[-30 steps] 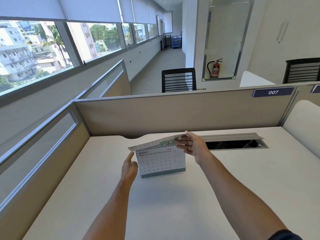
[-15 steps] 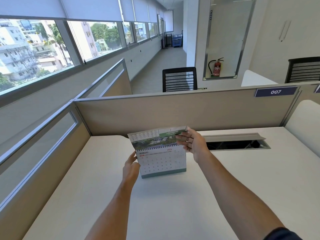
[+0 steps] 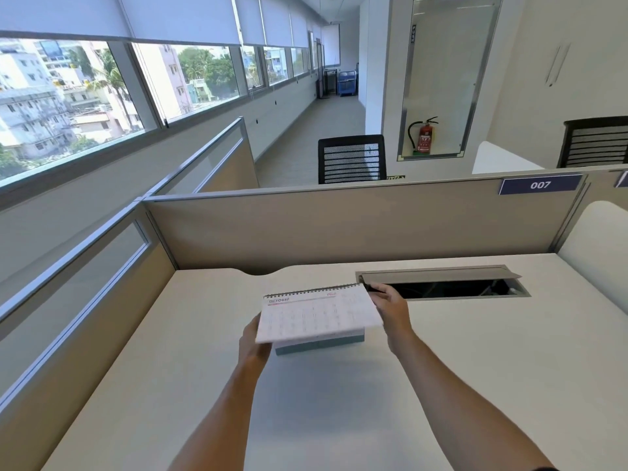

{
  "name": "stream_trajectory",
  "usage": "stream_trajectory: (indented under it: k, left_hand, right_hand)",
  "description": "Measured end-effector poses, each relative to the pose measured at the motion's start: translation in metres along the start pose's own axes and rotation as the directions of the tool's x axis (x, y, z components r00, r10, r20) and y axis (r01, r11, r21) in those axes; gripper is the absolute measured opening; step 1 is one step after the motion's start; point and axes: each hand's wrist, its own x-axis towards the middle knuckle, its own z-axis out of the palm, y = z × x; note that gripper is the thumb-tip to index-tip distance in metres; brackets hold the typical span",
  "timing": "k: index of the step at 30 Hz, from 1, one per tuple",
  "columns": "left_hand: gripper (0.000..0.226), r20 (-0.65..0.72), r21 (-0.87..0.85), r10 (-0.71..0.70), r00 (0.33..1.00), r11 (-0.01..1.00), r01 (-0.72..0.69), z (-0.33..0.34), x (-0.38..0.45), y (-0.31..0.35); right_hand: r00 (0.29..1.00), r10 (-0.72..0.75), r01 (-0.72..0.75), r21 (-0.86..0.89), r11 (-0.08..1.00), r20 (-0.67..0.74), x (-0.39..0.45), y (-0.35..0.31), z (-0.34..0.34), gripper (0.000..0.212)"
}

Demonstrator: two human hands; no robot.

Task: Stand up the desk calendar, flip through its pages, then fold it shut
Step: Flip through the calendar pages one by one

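Observation:
The spiral-bound desk calendar [image 3: 317, 314] stands on the white desk [image 3: 339, 409], a little beyond my hands. Its front page, headed OCTOBER, is lifted off the stand and swung out toward me, nearly flat. Under it only the teal base strip [image 3: 319, 345] shows. My right hand [image 3: 390, 312] pinches the lifted page at its right edge, close to the spiral. My left hand [image 3: 251, 345] rests against the calendar's left side, fingers hidden beneath the page.
An open cable tray [image 3: 445, 287] with a raised metal flap sits just behind my right hand. Beige partitions [image 3: 339, 226] wall the desk at the back and left. A black mesh chair [image 3: 351, 159] stands beyond the back partition.
The raised page has gone over the top of the spiral. The AUGUST page no longer shows; an OCTOBER page is now lifted toward me. My right hand dropped to the page's right edge.

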Motion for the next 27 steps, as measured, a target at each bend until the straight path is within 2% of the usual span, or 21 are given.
stream_trajectory:
  k: [2, 5, 8, 11, 13, 15, 18, 21, 24, 27]
  left_hand:
    - [0.019, 0.005, -0.036, -0.006, 1.000, 0.999, 0.006, 0.001, 0.001, 0.001]
    - [0.019, 0.011, -0.068, -0.001, 1.000, 0.998, 0.002, 0.001, 0.000, 0.003]
    - [0.038, 0.040, -0.038, 0.016, 0.999, 0.999, -0.015, -0.001, -0.004, 0.003]
    - [0.061, 0.047, -0.054, 0.018, 0.999, 0.998, -0.016, -0.002, -0.005, 0.000]
    - [0.055, 0.045, -0.048, 0.005, 0.999, 0.999, -0.003, -0.003, -0.005, 0.000]
    - [0.055, 0.041, -0.026, -0.007, 0.999, 1.000, 0.009, -0.003, -0.005, 0.000]
    - [0.066, 0.037, 0.000, -0.026, 0.999, 1.000, 0.026, -0.003, -0.009, 0.001]
    - [0.065, 0.041, -0.002, -0.022, 0.999, 1.000, 0.022, -0.004, -0.012, -0.001]
    - [0.064, 0.033, -0.022, -0.019, 0.999, 1.000, 0.020, -0.004, -0.012, -0.001]
    - [0.066, 0.028, -0.029, -0.011, 1.000, 1.000, 0.012, -0.005, -0.012, -0.003]
  right_hand:
    - [1.000, -0.011, 0.011, 0.059, 0.998, -0.006, -0.002, 0.000, 0.005, 0.045]
    - [0.998, -0.060, 0.061, 0.146, 0.987, -0.008, -0.005, -0.002, 0.014, 0.066]
    - [0.995, -0.095, 0.088, 0.177, 0.980, 0.031, -0.003, -0.003, 0.018, 0.053]
    - [0.987, -0.141, 0.138, 0.050, 0.989, 0.076, 0.001, -0.009, 0.021, 0.029]
    - [0.985, -0.160, 0.164, -0.063, 0.984, 0.068, 0.007, -0.011, 0.023, 0.013]
    - [0.986, -0.165, 0.166, -0.143, 0.976, 0.024, 0.014, -0.012, 0.025, 0.019]
    - [0.985, -0.167, 0.154, -0.226, 0.962, -0.038, 0.020, -0.013, 0.029, 0.037]
    - [0.978, -0.187, 0.146, -0.334, 0.931, -0.093, 0.026, -0.015, 0.032, 0.046]
    - [0.984, -0.157, 0.103, -0.435, 0.894, -0.088, 0.029, -0.016, 0.034, 0.043]
    - [0.990, -0.115, 0.067, -0.457, 0.887, -0.079, 0.027, -0.014, 0.033, 0.033]
